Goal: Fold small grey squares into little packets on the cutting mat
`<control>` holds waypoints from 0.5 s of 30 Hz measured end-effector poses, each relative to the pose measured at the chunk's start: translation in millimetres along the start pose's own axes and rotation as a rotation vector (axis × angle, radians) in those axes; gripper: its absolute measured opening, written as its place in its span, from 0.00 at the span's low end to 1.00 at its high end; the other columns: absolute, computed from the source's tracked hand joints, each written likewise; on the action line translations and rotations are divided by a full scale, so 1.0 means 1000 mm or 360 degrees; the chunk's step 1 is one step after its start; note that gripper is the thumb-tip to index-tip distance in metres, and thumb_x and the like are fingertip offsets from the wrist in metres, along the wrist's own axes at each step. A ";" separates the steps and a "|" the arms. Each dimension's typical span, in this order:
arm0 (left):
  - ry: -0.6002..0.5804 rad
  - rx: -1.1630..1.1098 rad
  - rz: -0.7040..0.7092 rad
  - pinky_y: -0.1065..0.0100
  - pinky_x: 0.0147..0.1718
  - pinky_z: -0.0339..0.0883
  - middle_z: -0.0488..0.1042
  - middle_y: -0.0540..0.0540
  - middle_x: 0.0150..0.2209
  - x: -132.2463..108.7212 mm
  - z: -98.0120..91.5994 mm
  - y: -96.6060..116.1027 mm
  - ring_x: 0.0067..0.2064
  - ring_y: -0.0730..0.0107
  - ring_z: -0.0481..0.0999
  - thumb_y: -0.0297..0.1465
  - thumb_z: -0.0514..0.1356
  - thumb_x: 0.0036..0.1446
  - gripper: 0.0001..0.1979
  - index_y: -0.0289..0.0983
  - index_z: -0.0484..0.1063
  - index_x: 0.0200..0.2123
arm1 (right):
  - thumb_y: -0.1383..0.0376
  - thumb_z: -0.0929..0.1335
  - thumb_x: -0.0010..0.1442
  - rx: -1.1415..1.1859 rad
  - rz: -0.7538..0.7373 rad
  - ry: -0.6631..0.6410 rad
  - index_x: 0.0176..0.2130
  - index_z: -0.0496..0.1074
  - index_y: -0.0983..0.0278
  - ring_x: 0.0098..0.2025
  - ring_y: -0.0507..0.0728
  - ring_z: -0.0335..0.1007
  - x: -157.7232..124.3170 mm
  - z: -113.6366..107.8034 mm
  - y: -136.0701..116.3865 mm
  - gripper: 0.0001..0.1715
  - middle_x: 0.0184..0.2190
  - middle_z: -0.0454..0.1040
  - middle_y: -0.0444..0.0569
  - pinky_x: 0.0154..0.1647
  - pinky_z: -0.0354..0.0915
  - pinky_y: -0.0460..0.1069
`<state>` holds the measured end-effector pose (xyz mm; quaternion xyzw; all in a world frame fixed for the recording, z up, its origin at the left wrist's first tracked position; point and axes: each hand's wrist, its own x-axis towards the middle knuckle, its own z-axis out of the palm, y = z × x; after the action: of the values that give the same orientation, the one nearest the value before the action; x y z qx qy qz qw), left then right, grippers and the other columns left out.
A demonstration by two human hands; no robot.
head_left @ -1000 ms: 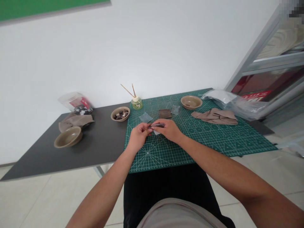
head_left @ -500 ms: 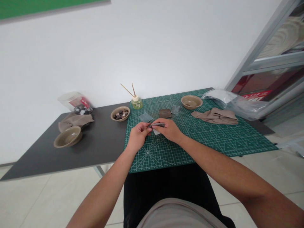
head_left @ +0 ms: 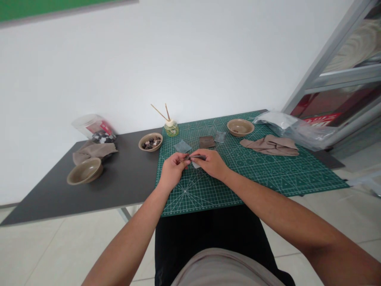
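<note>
My left hand (head_left: pixel 172 170) and my right hand (head_left: pixel 214 163) meet over the green cutting mat (head_left: pixel 184 198). Pinched in my right hand is a folded grey-brown piece of sandpaper (head_left: pixel 199 157). The left fingertips press together at its left end, around something small and dark that they mostly hide. Below my fingers a pale square (head_left: pixel 195 165) partly shows. Just beyond lie a blue-grey square (head_left: pixel 182 146), a brown sandpaper square (head_left: pixel 206 142) and a lighter grey square (head_left: pixel 220 137).
A bowl of small dark and pale pieces (head_left: pixel 151 142) stands left of the mat, near a reed diffuser (head_left: pixel 171 128). Another bowl (head_left: pixel 240 127) and a brown cloth (head_left: pixel 269 145) are right. Far left are a bowl (head_left: pixel 85 171), a cloth (head_left: pixel 95 151) and a plastic tub (head_left: pixel 92 125).
My hands stay in almost the same place. The folded sandpaper in my right hand has tilted slightly and looks narrower.
</note>
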<state>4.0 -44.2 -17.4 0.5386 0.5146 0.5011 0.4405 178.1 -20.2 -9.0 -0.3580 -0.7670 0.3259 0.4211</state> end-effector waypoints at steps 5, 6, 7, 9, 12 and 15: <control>-0.0012 0.0004 -0.0003 0.71 0.27 0.63 0.71 0.54 0.23 -0.001 0.001 0.002 0.24 0.74 0.69 0.31 0.66 0.45 0.10 0.37 0.75 0.33 | 0.68 0.69 0.61 0.0009 -0.0044 0.0033 0.37 0.79 0.60 0.40 0.54 0.76 0.000 0.001 0.002 0.07 0.36 0.81 0.44 0.43 0.67 0.48; 0.0008 0.0009 -0.0005 0.71 0.27 0.63 0.72 0.54 0.23 -0.001 0.001 0.002 0.24 0.74 0.69 0.31 0.66 0.45 0.10 0.37 0.76 0.34 | 0.68 0.69 0.61 -0.0002 -0.0039 0.0022 0.37 0.79 0.60 0.40 0.54 0.76 0.000 0.001 0.002 0.07 0.36 0.81 0.44 0.42 0.67 0.48; 0.0021 0.0013 -0.0004 0.70 0.27 0.63 0.72 0.54 0.23 -0.001 0.000 0.002 0.24 0.74 0.69 0.31 0.66 0.46 0.10 0.37 0.76 0.35 | 0.69 0.69 0.61 -0.0011 -0.0035 0.0013 0.36 0.79 0.60 0.39 0.54 0.76 0.000 0.001 0.002 0.07 0.36 0.81 0.44 0.42 0.67 0.48; 0.0014 0.0010 0.0002 0.71 0.27 0.63 0.71 0.54 0.23 -0.001 0.000 0.001 0.25 0.74 0.69 0.31 0.66 0.45 0.10 0.37 0.76 0.34 | 0.69 0.69 0.61 -0.0020 -0.0042 0.0017 0.37 0.79 0.60 0.39 0.54 0.76 0.000 0.001 0.002 0.07 0.36 0.81 0.44 0.42 0.67 0.48; -0.0043 0.0018 0.0009 0.71 0.26 0.62 0.69 0.55 0.21 -0.001 0.000 0.001 0.24 0.75 0.68 0.30 0.66 0.44 0.08 0.36 0.75 0.31 | 0.68 0.69 0.61 -0.0011 -0.0073 0.0047 0.38 0.79 0.60 0.41 0.54 0.76 0.000 0.001 0.002 0.07 0.37 0.80 0.45 0.44 0.67 0.49; -0.0024 0.0041 0.0023 0.71 0.27 0.63 0.70 0.54 0.22 0.000 0.000 0.000 0.25 0.74 0.69 0.30 0.66 0.46 0.09 0.36 0.76 0.34 | 0.68 0.69 0.61 -0.0031 -0.0063 0.0029 0.37 0.79 0.60 0.40 0.54 0.76 -0.001 0.001 0.003 0.07 0.36 0.80 0.45 0.42 0.67 0.49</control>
<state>4.1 -44.6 -17.0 0.5516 0.5137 0.4936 0.4338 178.5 -19.4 -11.9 -0.3498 -0.7733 0.3068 0.4307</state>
